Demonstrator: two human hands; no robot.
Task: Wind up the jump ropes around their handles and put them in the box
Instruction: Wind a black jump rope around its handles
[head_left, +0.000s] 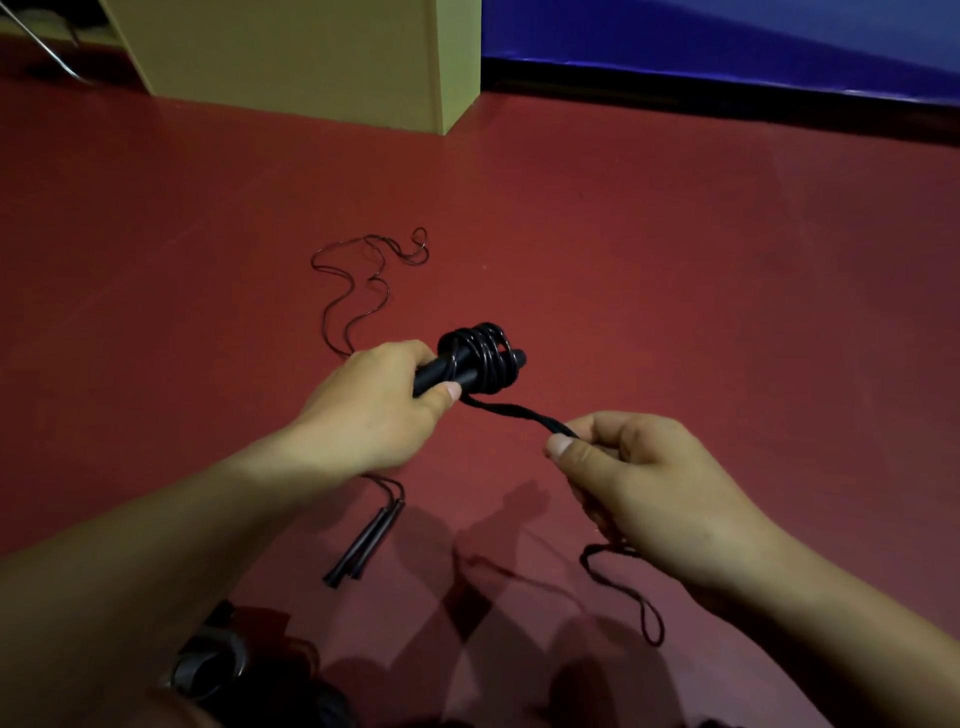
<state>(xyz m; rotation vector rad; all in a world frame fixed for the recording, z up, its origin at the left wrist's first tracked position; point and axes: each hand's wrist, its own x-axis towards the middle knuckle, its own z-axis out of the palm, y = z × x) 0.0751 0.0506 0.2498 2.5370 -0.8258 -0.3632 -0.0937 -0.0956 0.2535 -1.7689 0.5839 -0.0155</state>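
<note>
At frame centre your left hand (384, 400) gripped black handles (467, 369) wrapped in glossy rope coils (480, 356); your right hand (639, 478) pinched the loose black strap (511, 410).

Wound rope bundle (480, 361) above floor (675, 260), loose rope (353, 291) behind

Dark red floor (675, 270), smooth and faintly glossy, filling most of the view. At 12 o'clock, pale yellow-green cabinet (311, 52) standing on it, one corner edge facing forward. At 1 to 2 o'clock, blue wall panel (727, 36) with black baseboard (727, 88) along its foot. At 11 o'clock, bent metal tube (47, 47), perhaps a chair leg, in shadow. Dim, warm light; soft shadows (493, 571) spread over the floor toward 6 o'clock.
</note>
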